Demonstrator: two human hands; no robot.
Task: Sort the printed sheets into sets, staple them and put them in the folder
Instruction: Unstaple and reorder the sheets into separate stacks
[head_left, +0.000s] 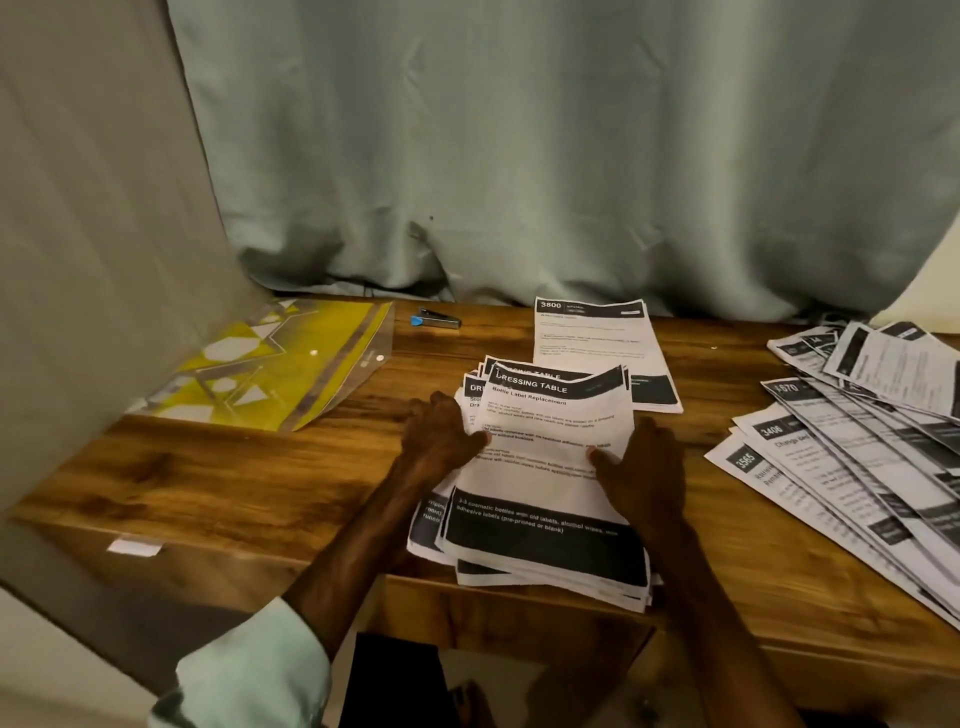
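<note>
Both hands pinch the stack of "DRESSING TABLE" sheets (545, 499) at the counter's (208, 467) near edge, left hand (441, 436) on its left side, right hand (641, 467) on its right, thumbs on top. Behind lies a "3800" sheet (597, 343). The stapler (439, 318) and yellow folder (280, 364) lie far left, and fanned sheets (857, 457) spread right.

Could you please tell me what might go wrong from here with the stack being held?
1. The stack overhangs the near edge of the table; if the left hand or right hand loosens, bottom sheets could slide off.
2. Its sheets lie fanned and uneven, so a staple might miss some.
</note>
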